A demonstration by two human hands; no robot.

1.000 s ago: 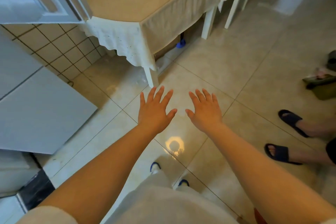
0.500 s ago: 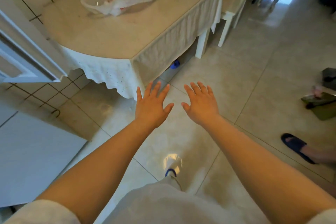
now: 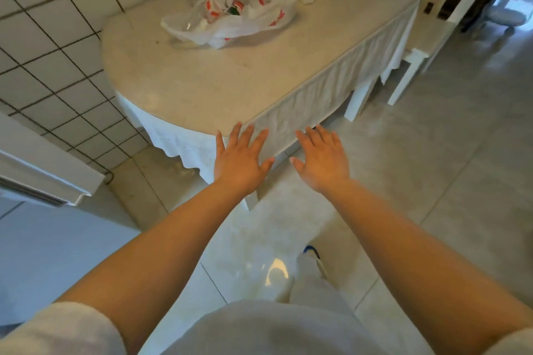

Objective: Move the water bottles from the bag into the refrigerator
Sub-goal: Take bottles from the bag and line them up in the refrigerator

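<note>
While the white refrigerator door (image 3: 43, 179) slides off at left, the thin white plastic bag (image 3: 230, 13) — bottles inside, on the cream oval table (image 3: 202, 86) — has come fully into view. Left hand (image 3: 239, 161) and right hand (image 3: 321, 163) stay empty, fingers spread, now nearer the table's edge than before — approach under way.

No text can be read. The white plastic bag (image 3: 245, 13) on the tabletop (image 3: 202, 81) carries red printed marks, and red-and-green labels show inside it, all too blurred to make out.
</note>
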